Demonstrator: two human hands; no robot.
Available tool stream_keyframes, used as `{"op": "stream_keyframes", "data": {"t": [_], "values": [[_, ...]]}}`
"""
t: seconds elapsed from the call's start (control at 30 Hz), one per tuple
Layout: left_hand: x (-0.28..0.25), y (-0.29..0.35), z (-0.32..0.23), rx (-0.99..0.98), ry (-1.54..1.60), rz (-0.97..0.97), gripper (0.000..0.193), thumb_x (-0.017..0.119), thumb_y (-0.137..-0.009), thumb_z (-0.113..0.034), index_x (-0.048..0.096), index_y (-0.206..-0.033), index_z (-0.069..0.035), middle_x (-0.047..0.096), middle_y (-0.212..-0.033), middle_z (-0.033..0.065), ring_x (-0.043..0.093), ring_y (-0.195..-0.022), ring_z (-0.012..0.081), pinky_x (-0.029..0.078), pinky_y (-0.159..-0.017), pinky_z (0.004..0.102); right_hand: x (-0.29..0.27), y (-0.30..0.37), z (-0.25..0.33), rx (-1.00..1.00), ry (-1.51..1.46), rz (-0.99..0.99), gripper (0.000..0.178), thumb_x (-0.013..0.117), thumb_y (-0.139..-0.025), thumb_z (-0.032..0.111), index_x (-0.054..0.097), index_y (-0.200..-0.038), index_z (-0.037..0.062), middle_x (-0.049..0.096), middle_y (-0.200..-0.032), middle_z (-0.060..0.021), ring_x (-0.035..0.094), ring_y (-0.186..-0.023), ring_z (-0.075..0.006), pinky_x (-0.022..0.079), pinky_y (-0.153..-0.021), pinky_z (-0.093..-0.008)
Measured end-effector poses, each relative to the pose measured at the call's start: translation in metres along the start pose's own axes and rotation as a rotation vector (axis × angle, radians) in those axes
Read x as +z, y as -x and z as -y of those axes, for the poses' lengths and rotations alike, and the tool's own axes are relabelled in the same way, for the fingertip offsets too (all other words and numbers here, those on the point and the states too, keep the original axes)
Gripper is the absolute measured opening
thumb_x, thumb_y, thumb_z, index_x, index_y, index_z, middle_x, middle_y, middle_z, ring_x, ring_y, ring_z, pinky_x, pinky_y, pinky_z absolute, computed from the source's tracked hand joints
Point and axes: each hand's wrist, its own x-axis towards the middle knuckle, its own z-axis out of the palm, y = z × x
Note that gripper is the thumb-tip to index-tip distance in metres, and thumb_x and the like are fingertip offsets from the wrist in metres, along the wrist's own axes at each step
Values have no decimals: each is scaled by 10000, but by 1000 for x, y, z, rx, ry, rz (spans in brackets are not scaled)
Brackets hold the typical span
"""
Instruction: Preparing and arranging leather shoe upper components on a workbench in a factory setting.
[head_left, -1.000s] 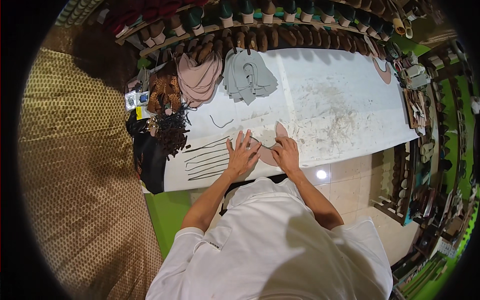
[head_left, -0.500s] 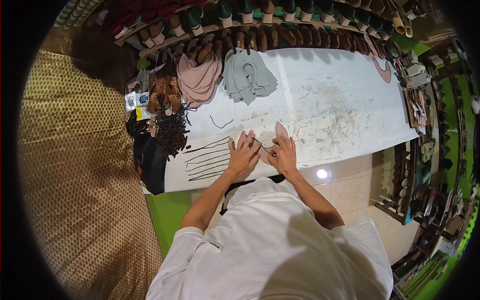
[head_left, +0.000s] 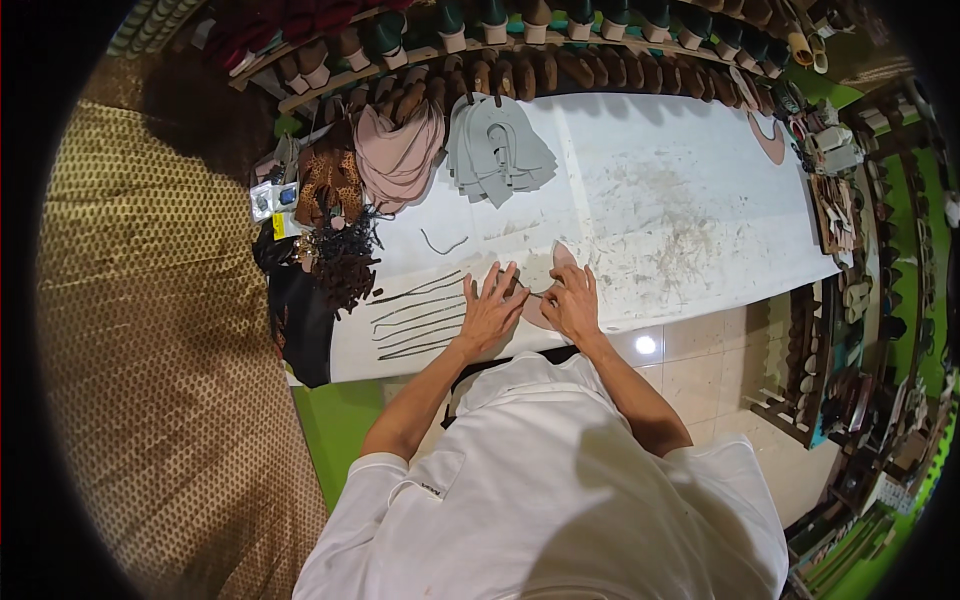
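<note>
A curved pinkish-beige shoe piece (head_left: 536,312) lies on the white-covered table (head_left: 700,150) under and between my hands, its pointed end past my right fingers. My left hand (head_left: 490,315) rests with fingers spread at its left, fingertips pressing down. My right hand (head_left: 573,305) has thumb and fingers closed at the piece's inner edge, around a thin dark strip (head_left: 533,293) that runs between the two hands. The pinch itself is partly hidden. Left of my left hand, several similar dark strips (head_left: 415,337) lie in rows. Another bent strip (head_left: 443,246) lies farther off.
Grey cut pieces (head_left: 500,155) are stacked at the back, next to folded pink material (head_left: 400,160). Dark scraps (head_left: 345,260) are heaped at the left edge. Racks of heeled shoes (head_left: 495,30) line the back, and shelves (head_left: 815,350) stand at the right.
My right hand has shifted slightly to the right and its fingers have moved along the piece's edge. My left hand has moved a little right and stays spread.
</note>
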Motion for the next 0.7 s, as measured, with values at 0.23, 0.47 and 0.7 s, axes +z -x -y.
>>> {"op": "stream_keyframes", "data": {"t": [0.23, 0.47, 0.7], "values": [[1, 2, -6, -25, 45, -46, 429, 670, -971, -245, 612, -1393, -294, 242, -1718, 101, 223, -1563, 372, 184, -1095, 770, -2, -7, -2, -25, 13, 20, 113, 737, -781, 166, 746, -748, 58, 642, -1226, -73, 514, -1309, -279, 266, -1224, -567], [3, 0, -14, -45, 17, -26, 447, 649, -987, -295, 590, -1428, -323, 216, -1729, 104, 228, -1554, 385, 154, -1107, 769, -3, -11, -6, -77, 52, 60, 124, 733, -781, 177, 761, -759, 59, 641, -1225, -74, 509, -1316, -282, 266, -1230, -568], [12, 6, -24, -74, 32, -66, 435, 630, -983, -282, 623, -1418, -282, 267, -1709, 100, 205, -1569, 361, 167, -1097, 778, -5, -15, -6, -95, 79, 88, 118, 740, -775, 177, 773, -777, 63, 638, -1227, -72, 504, -1321, -290, 262, -1234, -559]]}}
